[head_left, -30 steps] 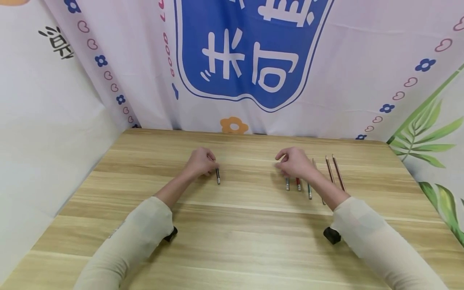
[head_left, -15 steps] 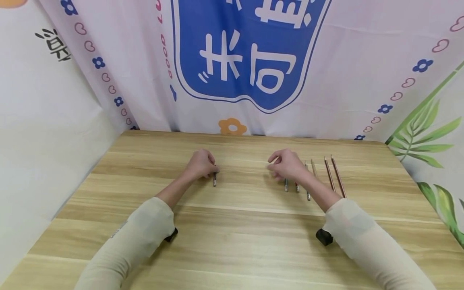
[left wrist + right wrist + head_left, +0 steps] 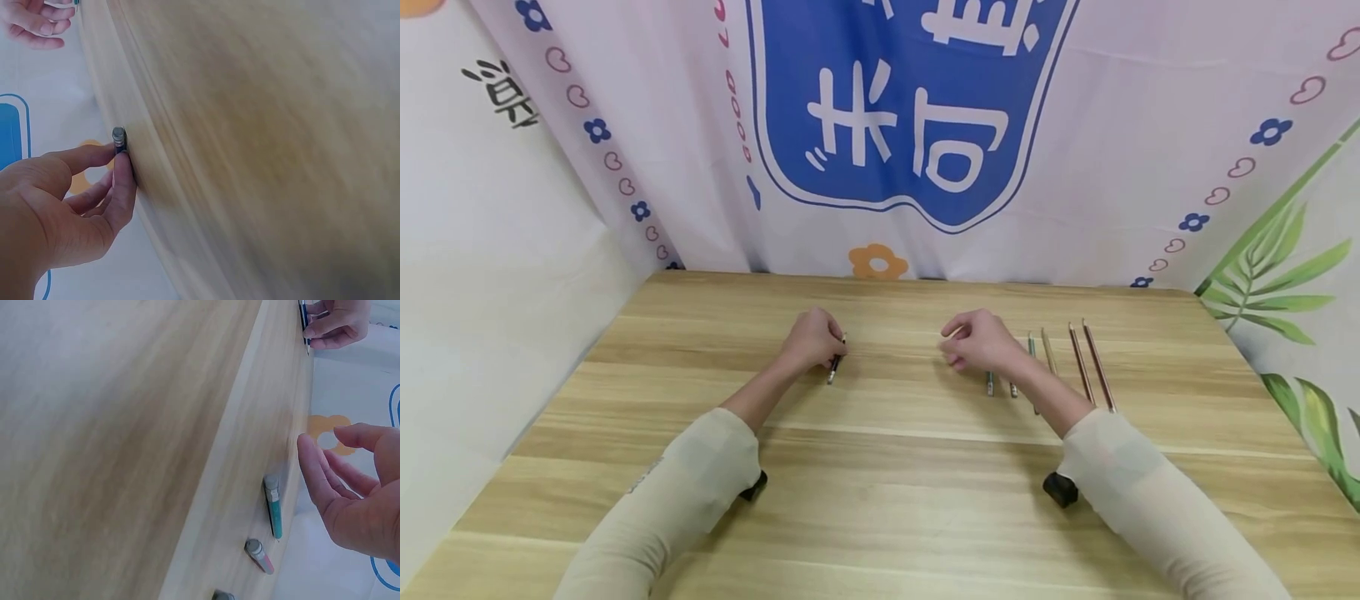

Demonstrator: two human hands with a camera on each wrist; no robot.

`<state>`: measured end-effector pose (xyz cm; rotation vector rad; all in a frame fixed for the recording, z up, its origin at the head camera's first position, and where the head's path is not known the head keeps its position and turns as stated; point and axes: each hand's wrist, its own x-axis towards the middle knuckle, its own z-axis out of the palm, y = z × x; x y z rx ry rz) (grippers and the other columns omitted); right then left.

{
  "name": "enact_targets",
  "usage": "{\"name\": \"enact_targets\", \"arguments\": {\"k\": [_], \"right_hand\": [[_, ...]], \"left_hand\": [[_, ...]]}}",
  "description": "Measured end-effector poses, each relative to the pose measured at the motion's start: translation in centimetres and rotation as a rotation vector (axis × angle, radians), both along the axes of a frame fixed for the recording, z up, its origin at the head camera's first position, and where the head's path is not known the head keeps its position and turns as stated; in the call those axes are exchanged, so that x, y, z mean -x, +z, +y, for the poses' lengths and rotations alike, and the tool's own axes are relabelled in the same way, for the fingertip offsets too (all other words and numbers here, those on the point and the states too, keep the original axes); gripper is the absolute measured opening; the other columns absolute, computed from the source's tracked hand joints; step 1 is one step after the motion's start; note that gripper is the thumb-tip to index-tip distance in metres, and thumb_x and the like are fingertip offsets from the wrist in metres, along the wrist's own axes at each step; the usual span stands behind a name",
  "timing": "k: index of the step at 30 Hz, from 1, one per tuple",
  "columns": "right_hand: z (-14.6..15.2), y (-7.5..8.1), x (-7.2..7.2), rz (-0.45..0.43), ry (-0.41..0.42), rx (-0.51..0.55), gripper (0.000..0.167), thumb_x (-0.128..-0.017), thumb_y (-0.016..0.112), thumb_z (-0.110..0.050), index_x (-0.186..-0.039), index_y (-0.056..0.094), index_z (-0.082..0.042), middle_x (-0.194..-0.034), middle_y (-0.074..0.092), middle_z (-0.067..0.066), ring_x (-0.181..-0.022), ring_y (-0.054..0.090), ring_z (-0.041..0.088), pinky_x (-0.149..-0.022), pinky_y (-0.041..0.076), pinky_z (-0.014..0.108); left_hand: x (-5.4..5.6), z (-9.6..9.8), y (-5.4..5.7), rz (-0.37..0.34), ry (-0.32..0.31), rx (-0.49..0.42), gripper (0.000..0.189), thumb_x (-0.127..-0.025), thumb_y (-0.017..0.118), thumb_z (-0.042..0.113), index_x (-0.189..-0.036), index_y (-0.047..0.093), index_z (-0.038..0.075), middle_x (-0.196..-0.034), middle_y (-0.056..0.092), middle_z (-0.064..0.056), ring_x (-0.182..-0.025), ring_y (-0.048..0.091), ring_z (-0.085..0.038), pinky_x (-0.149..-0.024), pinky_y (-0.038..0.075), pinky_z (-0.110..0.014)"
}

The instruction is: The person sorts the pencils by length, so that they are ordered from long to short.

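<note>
Between thumb and fingertips my left hand pinches a dark pencil, which slants over the table left of centre. Its eraser end points at the camera in the left wrist view. My right hand is held near the row of pencils, fingers loosely bent and thumb apart from them. Nothing lies between those fingertips in the right wrist view. Just beside it are a green pencil and a red pencil, eraser ends showing; in the head view this hand hides their far parts.
Further right lie a teal pencil, a tan pencil and two brownish pencils, one the outermost pencil; the right forearm covers some lower ends. A printed curtain hangs at the back edge of the wooden table.
My right hand has moved left, away from the pencils, uncovering more of the teal one. The dark pencil in my left hand has turned, its eraser end swinging left.
</note>
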<state>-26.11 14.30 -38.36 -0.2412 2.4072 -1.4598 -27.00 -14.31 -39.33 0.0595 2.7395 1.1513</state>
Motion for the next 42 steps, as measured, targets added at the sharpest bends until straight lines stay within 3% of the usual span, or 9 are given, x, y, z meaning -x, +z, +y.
{"name": "enact_targets", "arguments": {"k": [14, 24, 42], "right_hand": [[-2.0, 0.2, -0.2, -0.069, 0.009, 0.06, 0.033, -0.096, 0.068, 0.001, -0.125, 0.06, 0.015, -0.098, 0.068, 0.019, -0.079, 0.073, 0.025, -0.078, 0.067, 0.034], [-3.1, -0.1, -0.3, -0.096, 0.021, 0.086, 0.038, -0.098, 0.065, 0.001, -0.13, 0.055, 0.019, -0.118, 0.068, 0.031, -0.099, 0.075, 0.035, -0.085, 0.065, 0.032], [-3.9, -0.1, -0.6, -0.142, 0.024, 0.178, 0.04, -0.104, 0.059, -0.006, -0.137, 0.051, 0.017, -0.121, 0.068, 0.03, -0.109, 0.072, 0.037, -0.094, 0.062, 0.035]], "left_hand": [[0.2, 0.3, 0.3, 0.015, -0.01, 0.038, 0.005, -0.087, 0.073, -0.003, -0.086, 0.07, -0.007, -0.092, 0.071, -0.02, -0.057, 0.065, -0.014, -0.053, 0.061, -0.023], [0.3, 0.4, 0.0, 0.023, -0.012, 0.012, 0.007, -0.087, 0.072, -0.002, -0.089, 0.071, -0.008, -0.097, 0.071, -0.021, -0.055, 0.064, -0.013, -0.05, 0.059, -0.021], [0.2, 2.2, 0.1, -0.116, 0.029, -0.239, 0.012, -0.091, 0.073, -0.003, -0.101, 0.068, -0.009, -0.087, 0.066, -0.013, -0.063, 0.062, -0.016, -0.057, 0.063, -0.025]]}}
